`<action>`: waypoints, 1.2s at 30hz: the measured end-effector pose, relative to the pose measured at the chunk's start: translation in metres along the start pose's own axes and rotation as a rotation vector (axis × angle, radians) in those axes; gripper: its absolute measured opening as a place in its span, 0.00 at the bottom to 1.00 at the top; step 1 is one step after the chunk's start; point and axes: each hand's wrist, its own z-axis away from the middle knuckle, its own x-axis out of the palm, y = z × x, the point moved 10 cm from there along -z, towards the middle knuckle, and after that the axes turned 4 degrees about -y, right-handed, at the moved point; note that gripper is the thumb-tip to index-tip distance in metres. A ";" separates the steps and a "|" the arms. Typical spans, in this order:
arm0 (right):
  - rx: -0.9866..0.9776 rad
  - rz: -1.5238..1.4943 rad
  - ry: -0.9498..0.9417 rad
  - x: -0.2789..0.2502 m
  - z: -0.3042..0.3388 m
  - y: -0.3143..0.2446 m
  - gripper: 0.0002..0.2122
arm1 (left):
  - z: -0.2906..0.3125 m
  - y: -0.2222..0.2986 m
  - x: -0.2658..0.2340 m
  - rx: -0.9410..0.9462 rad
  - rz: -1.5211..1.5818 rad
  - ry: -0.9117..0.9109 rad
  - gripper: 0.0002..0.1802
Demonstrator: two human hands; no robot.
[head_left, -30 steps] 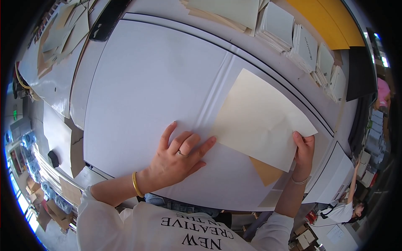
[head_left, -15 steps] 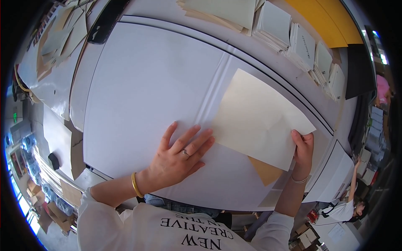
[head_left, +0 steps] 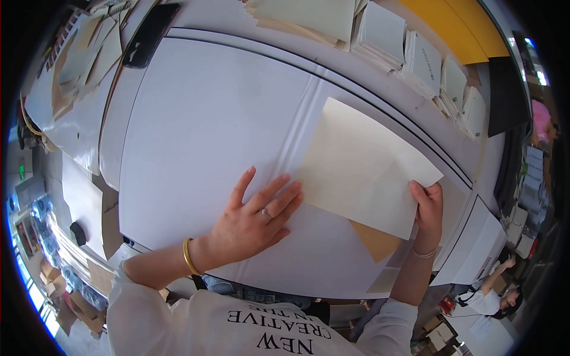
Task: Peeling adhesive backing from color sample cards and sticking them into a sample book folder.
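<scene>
A cream-coloured sheet of paper or thin card lies over the right half of a large white board on the table. My right hand pinches the sheet's right edge between thumb and fingers, lifting it slightly. Flat on the board, my left hand has its fingers spread, with the fingertips at the sheet's left edge. Beneath the sheet, the corner of a tan piece of card sticks out toward me. Two raised parallel ridges run across the board left of the sheet.
Beyond the board stand stacks of white cards and larger cream sheets. A black phone lies at the far left, near loose paper scraps. Yellow board and a black panel are at far right. Another person is off to the right.
The sheet has shifted slightly left, along with my right hand. My left hand stays nearly in place, its index finger a little more raised. The other person's arm has lowered.
</scene>
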 end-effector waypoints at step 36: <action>-0.157 -0.067 0.139 0.009 0.000 -0.011 0.10 | -0.097 -0.043 0.010 0.121 -0.361 -0.141 0.42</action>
